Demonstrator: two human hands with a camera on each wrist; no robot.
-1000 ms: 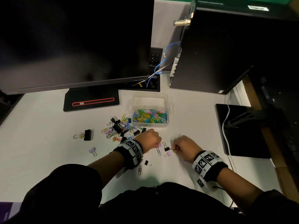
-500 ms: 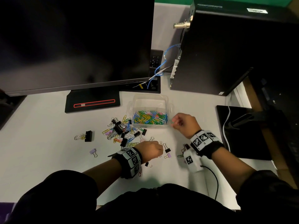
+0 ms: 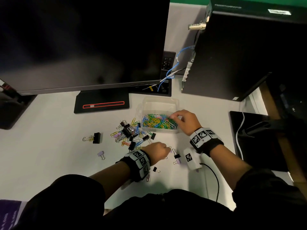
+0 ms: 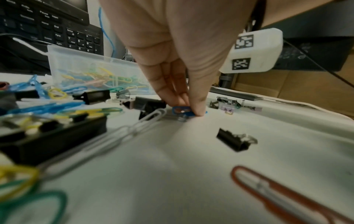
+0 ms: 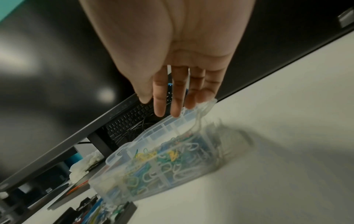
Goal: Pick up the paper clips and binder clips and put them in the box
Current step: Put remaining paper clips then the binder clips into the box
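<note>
While monitor [image 3: 83, 44] looms behind box, white surface [image 3: 41, 146] carries everything. Clear box [image 3: 159, 103] sits in front of monitor base, full of coloured paper clips [image 3: 157, 121]. Right hand [image 3: 184, 120] hangs over box's right side, grip spread, fingers [image 5: 177, 97] straight, holding nothing. Loose pile of clips [image 3: 131, 133] lies just left of box. Left hand [image 3: 157, 152] in front of box, grip pinching blue paper clip [image 4: 181, 110] against surface. Small black binder clip [image 4: 234, 141] near it.
</note>
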